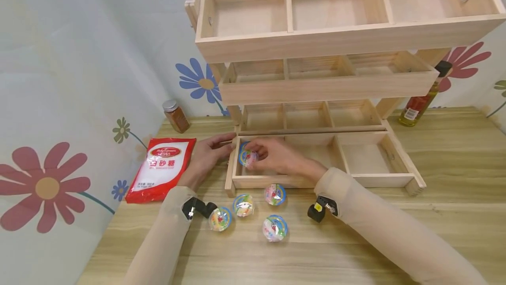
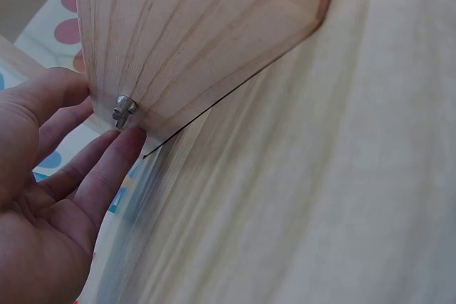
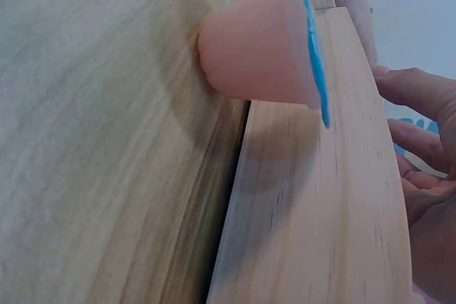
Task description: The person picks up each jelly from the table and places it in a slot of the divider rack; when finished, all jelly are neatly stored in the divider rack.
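Pinching a small lidded cup [image 1: 248,158] between the thumb and curled fingers of the right hand [image 1: 276,155], with that grip closed down to the cup's breadth. Holding it inside the left compartment of the wooden bottom tray [image 1: 292,182], close to the tray's left edge; cannot tell whether touching the compartment floor. Reaching in over the tray's front edge with the right wrist. Touching the outer left side of the tray, beside a metal bolt [image 2: 124,108], with the fingertips of the left hand [image 1: 211,155], with that grip loosely spread and holding nothing. Can see four more cups [image 1: 275,228] upright on the worktop [image 1: 336,250], off the tray's front edge toward its left corner. Can also see three upper tiers [image 1: 328,89] above the tray, a red-and-white bag [image 1: 162,168] lying along the worktop's left edge, a lidded jar [image 1: 178,118] at its back left corner, and a dark-capped bottle [image 1: 414,111] near its back edge, right of the tiers
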The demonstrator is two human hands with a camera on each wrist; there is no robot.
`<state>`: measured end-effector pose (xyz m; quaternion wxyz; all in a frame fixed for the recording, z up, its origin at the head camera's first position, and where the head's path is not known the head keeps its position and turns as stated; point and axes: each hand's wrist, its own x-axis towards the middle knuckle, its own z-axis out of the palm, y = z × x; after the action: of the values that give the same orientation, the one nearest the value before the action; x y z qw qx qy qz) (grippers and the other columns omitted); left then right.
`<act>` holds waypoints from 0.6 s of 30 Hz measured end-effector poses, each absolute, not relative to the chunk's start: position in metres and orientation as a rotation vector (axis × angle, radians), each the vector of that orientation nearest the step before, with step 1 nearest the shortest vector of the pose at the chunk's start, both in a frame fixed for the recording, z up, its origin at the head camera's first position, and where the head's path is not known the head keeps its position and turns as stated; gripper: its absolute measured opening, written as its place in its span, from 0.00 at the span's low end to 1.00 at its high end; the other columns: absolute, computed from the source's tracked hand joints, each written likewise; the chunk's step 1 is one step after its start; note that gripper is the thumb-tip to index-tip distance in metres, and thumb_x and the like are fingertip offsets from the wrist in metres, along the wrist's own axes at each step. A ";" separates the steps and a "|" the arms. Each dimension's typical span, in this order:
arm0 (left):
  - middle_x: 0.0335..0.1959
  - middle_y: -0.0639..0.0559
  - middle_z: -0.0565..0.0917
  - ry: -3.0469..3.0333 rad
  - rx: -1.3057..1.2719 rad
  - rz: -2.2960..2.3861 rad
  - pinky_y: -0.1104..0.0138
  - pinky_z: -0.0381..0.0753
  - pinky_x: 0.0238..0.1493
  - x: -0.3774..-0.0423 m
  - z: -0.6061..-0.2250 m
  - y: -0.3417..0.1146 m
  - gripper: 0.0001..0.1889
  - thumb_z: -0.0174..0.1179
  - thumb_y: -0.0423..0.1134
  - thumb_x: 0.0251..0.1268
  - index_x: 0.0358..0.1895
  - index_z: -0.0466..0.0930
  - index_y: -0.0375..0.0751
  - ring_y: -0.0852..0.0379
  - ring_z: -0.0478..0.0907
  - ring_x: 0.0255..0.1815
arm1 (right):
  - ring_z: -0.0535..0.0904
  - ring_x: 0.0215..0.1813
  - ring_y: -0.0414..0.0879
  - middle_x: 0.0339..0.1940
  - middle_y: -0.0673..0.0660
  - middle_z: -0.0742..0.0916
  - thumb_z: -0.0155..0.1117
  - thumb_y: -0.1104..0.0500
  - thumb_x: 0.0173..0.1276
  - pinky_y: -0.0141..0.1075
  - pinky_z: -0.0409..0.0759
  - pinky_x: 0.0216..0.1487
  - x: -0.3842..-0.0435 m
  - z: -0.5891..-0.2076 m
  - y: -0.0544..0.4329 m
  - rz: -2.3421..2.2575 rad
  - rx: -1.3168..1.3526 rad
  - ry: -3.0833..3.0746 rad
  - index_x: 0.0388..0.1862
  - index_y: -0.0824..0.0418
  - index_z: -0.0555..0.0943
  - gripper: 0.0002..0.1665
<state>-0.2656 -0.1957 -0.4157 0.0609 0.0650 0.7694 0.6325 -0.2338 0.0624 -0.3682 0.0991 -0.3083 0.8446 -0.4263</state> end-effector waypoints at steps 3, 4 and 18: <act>0.65 0.41 0.83 2.329 0.195 1.918 0.64 0.86 0.58 -0.266 -0.416 -0.194 0.22 0.70 0.38 0.74 0.68 0.84 0.41 0.49 0.82 0.65 | 0.85 0.58 0.53 0.55 0.60 0.88 0.78 0.58 0.68 0.38 0.84 0.60 -0.234 -0.370 0.062 -1.280 -0.923 2.473 0.65 0.66 0.82 0.29; 0.65 0.41 0.83 2.332 0.195 1.916 0.64 0.86 0.58 -0.266 -0.416 -0.194 0.22 0.70 0.38 0.74 0.68 0.84 0.41 0.49 0.82 0.65 | 0.86 0.57 0.53 0.54 0.60 0.88 0.78 0.59 0.68 0.38 0.85 0.60 -0.234 -0.371 0.062 -1.288 -0.931 2.466 0.65 0.67 0.82 0.28; 0.65 0.42 0.84 2.326 0.194 1.910 0.60 0.85 0.61 -0.266 -0.417 -0.196 0.22 0.70 0.38 0.73 0.68 0.84 0.41 0.48 0.82 0.65 | 0.88 0.54 0.49 0.54 0.60 0.90 0.76 0.61 0.69 0.35 0.85 0.57 -0.236 -0.378 0.061 -1.215 -1.012 2.428 0.64 0.67 0.83 0.26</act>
<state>-0.2660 -0.1960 -0.4166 0.0628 0.0642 0.7698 0.6320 -0.2356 0.0610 -0.3777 0.1218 -0.3465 0.8317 -0.4163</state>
